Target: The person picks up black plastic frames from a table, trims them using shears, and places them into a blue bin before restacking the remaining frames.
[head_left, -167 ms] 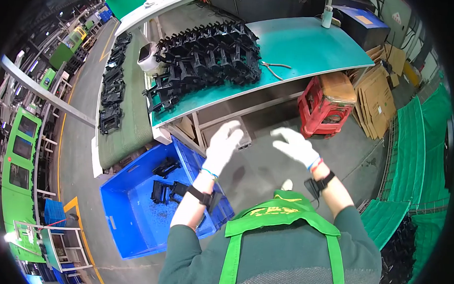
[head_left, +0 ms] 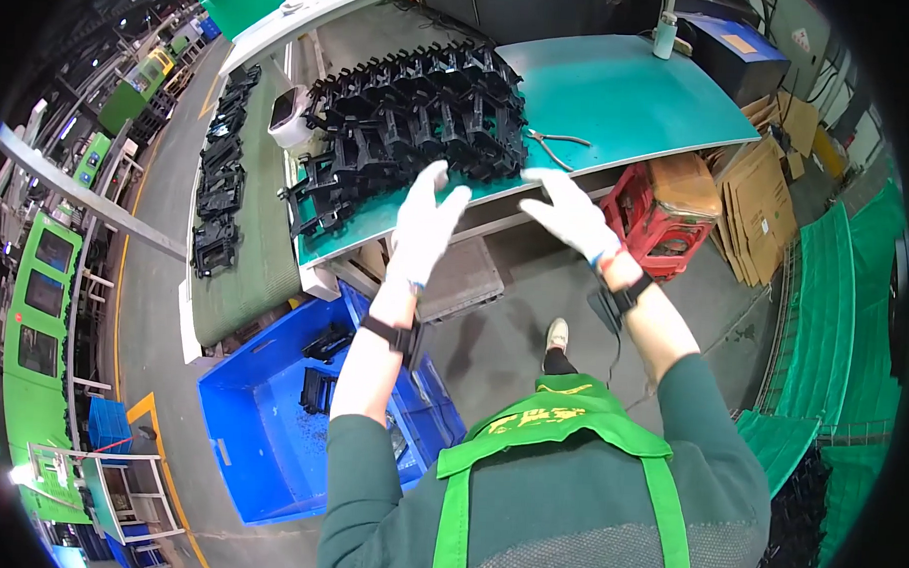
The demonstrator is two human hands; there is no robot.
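My left hand point(head_left: 427, 223), in a white glove, is raised by the front edge of the green-topped table point(head_left: 611, 94), its fingers apart and nothing in them. Close behind its fingertips stand rows of black plastic frame-like parts point(head_left: 420, 113). Also gloved in white, my right hand point(head_left: 569, 213) reaches over the same edge with thumb and fingers spread, holding nothing. Nearest to it on the tabletop lies a pair of pliers point(head_left: 554, 145) with open handles. Whether the left fingertips touch the parts I cannot tell.
Left of the table runs a green conveyor belt point(head_left: 262, 217) carrying more black parts point(head_left: 217, 191). Below it sits a blue bin point(head_left: 258, 457) with a few black parts inside. A red stool point(head_left: 667, 216) stands under the table's right side, beside flattened cardboard point(head_left: 757, 209). A bottle point(head_left: 665, 36) stands at the back.
Both my hands have moved forward, from above the floor up to the table's front edge. A shoe and lower leg now show further forward below me. Both hands stay empty.
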